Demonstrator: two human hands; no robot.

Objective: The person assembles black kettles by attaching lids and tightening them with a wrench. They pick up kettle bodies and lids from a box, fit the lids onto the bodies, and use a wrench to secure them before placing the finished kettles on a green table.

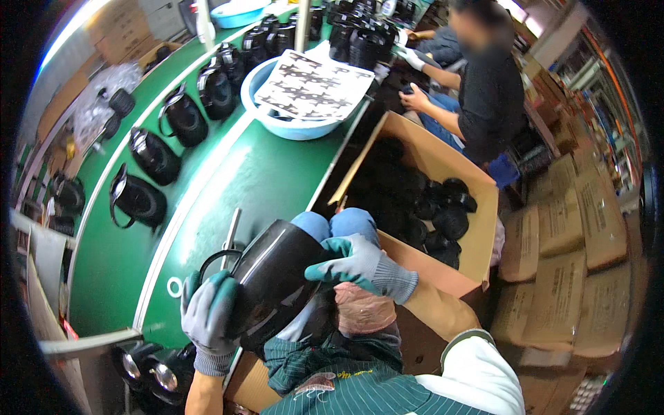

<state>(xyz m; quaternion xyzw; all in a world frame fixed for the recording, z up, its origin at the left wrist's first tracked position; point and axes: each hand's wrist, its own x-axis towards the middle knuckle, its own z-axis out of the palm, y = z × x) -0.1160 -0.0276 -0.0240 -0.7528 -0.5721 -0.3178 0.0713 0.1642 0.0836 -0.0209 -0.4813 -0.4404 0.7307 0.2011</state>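
Note:
A glossy black jug [273,277] with a loop handle lies tilted above my lap, at the table's edge. My left hand [211,311], in a grey glove with green fingers, grips it beside the handle, near its lower left side. My right hand [366,266], gloved the same way, is closed against the jug's right side; part of its fingers is hidden. Just beyond the handle a thin metal rod [233,232] rises from the green table. A small white ring [174,286] lies on the tabletop to the left of the handle.
Several black jugs [142,200] stand in a row along the green table [214,183]. A light blue basin [297,129] holds a printed sheet [311,86]. On my right is an open cardboard box [449,162] of black round parts. Beyond it sits a person [487,90] with stacked cartons [539,242] behind.

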